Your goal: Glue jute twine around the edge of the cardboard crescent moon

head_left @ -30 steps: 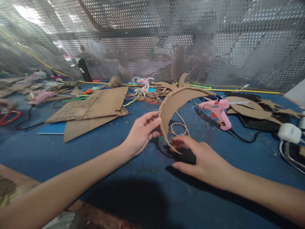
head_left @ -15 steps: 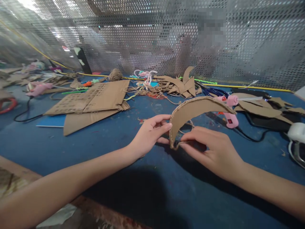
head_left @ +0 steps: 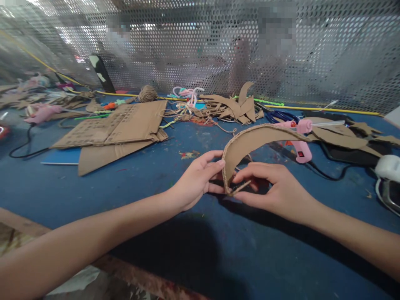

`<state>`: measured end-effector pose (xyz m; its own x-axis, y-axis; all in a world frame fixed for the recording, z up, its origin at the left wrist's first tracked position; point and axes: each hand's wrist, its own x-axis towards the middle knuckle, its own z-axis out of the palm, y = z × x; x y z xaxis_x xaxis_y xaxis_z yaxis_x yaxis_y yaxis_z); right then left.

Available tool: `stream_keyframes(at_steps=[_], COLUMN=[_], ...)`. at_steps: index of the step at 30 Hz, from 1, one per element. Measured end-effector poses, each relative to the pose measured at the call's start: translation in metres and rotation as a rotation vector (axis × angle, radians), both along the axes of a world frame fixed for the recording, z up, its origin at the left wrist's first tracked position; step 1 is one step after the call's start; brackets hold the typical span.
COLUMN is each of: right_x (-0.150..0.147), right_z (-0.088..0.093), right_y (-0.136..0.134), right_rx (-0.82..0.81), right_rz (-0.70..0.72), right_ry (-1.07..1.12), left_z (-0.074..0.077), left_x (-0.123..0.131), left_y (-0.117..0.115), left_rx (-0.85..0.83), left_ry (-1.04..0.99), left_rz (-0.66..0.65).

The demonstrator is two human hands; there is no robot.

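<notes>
A crescent-shaped cardboard piece [head_left: 239,151] is held upright above the blue table, with twine running along its outer edge. My left hand [head_left: 200,177] pinches its left side between thumb and fingers. Near the lower tip, my right hand [head_left: 268,185] has thumb and index finger around a short end of twine [head_left: 242,187]; part of this hand's other fingers is hidden. Behind the crescent's right end lies a pink glue gun [head_left: 302,150] with a clear glue stick in its back.
Flat cardboard sheets [head_left: 125,125] lie at left, with another pink glue gun [head_left: 43,113] beyond. Cardboard scraps [head_left: 234,107] and a twine ball [head_left: 147,93] sit along the perforated metal screen [head_left: 203,50]. A white roll [head_left: 389,167] is at right.
My right thumb and index finger have moved apart a little at the crescent's lower tip, and the twine end now shows between them. The view has shifted slightly.
</notes>
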<state>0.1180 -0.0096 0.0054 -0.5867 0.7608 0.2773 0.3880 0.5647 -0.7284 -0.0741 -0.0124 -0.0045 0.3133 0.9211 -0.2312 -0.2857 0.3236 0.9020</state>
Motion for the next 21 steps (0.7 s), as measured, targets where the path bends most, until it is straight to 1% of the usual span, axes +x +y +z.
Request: stream_keyframes(at_steps=[3, 5, 7, 10, 12, 14, 15, 18, 21], right_x=[0.003, 0.003, 0.002, 0.002, 0.003, 0.005, 0.006, 0.008, 0.007], right_z=[-0.002, -0.003, -0.005, -0.009, -0.012, -0.015, -0.016, -0.018, -0.020], right_y=[0.001, 0.001, 0.001, 0.001, 0.000, -0.001, -0.002, -0.006, -0.010], right_rx=[0.092, 0.107, 0.088, 0.022, -0.007, -0.003, 0.013, 0.109, 0.224], right_rz=[0.051, 0.044, 0.034, 0.022, 0.036, 0.063, 0.077, 0.123, 0.187], right_ry=[0.004, 0.010, 0.012, 0.009, 0.002, -0.020, -0.035, -0.073, -0.071], left_z=[-0.001, -0.001, -0.001, 0.000, 0.002, 0.007, 0.009, 0.014, 0.014], left_x=[0.000, 0.001, 0.001, 0.000, -0.002, -0.005, -0.006, -0.008, -0.008], left_y=[0.001, 0.002, 0.001, 0.001, 0.000, -0.004, -0.006, -0.019, -0.034], left_rx=[0.006, 0.017, 0.020, 0.014, -0.008, -0.048, -0.073, -0.149, -0.179], left_ry=[0.025, 0.041, 0.059, 0.117, 0.181, 0.243, 0.271, 0.331, 0.332], left_rz=[0.024, 0.041, 0.035, -0.016, -0.076, -0.135, -0.142, -0.075, -0.023])
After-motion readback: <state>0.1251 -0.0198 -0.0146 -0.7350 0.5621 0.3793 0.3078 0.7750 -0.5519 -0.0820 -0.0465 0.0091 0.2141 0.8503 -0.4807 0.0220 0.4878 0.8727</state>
